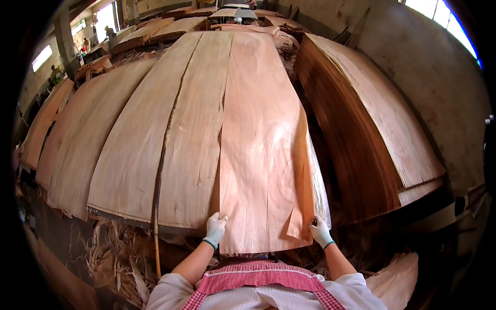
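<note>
A long pinkish wood veneer sheet [258, 170] stretches away from me over paler veneer. Its near right part is split, with a flap [299, 222] curling up. My left hand [216, 228], in a white glove with a green cuff, is closed on the sheet's near left edge. Gloved the same way, my right hand [321, 231] is closed at the near right edge, beside the flap. A small dark thing shows at its fingers; I cannot make out what it is.
Pale veneer sheets [137, 139] lie to the left, where a thin stick [157, 243] stands along a gap. A tall veneer stack [356, 139] rises on the right. Torn veneer scraps [119, 258] cover the floor near me. People [85, 45] are far off at the left.
</note>
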The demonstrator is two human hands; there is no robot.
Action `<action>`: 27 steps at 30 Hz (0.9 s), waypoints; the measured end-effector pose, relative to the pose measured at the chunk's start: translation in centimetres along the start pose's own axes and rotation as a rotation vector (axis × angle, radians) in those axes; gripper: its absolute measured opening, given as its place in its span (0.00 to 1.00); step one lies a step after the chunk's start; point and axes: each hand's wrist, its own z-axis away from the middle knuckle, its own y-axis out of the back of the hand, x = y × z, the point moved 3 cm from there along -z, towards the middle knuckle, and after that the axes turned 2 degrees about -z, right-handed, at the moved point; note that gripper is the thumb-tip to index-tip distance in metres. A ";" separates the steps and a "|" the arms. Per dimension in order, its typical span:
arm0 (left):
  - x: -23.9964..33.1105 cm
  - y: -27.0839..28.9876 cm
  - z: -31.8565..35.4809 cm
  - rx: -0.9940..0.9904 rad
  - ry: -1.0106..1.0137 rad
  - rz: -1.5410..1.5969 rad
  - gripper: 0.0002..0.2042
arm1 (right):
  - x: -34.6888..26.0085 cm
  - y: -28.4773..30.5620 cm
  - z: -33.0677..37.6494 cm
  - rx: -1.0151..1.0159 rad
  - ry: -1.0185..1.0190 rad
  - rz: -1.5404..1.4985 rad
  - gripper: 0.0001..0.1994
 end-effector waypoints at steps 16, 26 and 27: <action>1.0 -0.4 -2.2 0.028 -0.038 0.077 0.08 | 2.6 -1.5 -4.9 0.037 -0.001 -0.154 0.15; 2.1 1.7 -7.9 0.056 0.022 0.002 0.05 | -2.4 -1.9 -7.0 -0.097 -0.302 -0.413 0.09; 1.4 1.6 -8.2 0.033 0.026 -0.089 0.05 | -1.2 -1.3 -6.8 0.007 -0.266 -0.427 0.10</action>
